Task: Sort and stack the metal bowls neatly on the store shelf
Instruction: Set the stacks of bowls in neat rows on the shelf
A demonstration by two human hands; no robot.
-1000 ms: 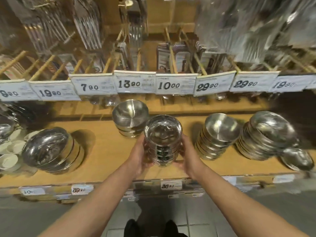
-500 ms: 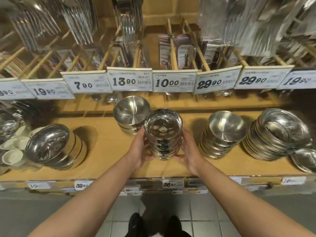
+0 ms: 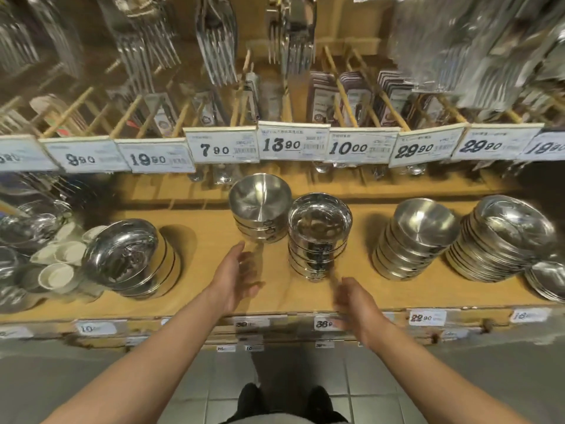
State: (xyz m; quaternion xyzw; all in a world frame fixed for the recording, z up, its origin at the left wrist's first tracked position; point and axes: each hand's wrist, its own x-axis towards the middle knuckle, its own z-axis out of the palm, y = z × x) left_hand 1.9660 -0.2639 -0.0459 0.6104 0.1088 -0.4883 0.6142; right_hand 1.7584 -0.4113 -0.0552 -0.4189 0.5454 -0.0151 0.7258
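Change: hands, which half a second before had clasped the centre stack (image 3: 318, 237) from both sides, were off it and drawn back toward the near edge of the shelf (image 3: 208, 255).
Left hand (image 3: 237, 276): open, fingers loose and motion-blurred, holding nothing; left of the centre stack and just near of the matte stack (image 3: 260, 209).
Right hand (image 3: 357, 298): open, blurred, grip on nothing; near and slightly right of the centre stack, over the shelf's front lip.
Centre stack: shiny metal bowls nested upright, standing free on the shelf, beside the matte stack at its far left; touching or a hair apart, could not tell.
Meaning: placement of this stack judged done; it stood without support, leaning slightly.
Other bowls: tilted stack at right (image 3: 415, 240); flatter dishes leaning further right (image 3: 501, 240); large shiny bowls leaning at left (image 3: 131, 258). These looked the likely remaining work.
Far left: small white cups (image 3: 58, 275) among loose steel ware.
Upper price cards (image 3: 293, 142), left to right: 9.90, 19.90, 7.90, 13.90, 10.00, 29.90, 29.90, then a cut-off one starting 18 or 19. Small print and barcodes unreadable.
Shelf-edge tags (image 3: 426, 318): 22.90 or 29.90 at right; two near centre reading 38 or 36; others blurred.
Brands: none legible.
Above: packaged cutlery (image 3: 290, 41) hanging on pegs, blurred.
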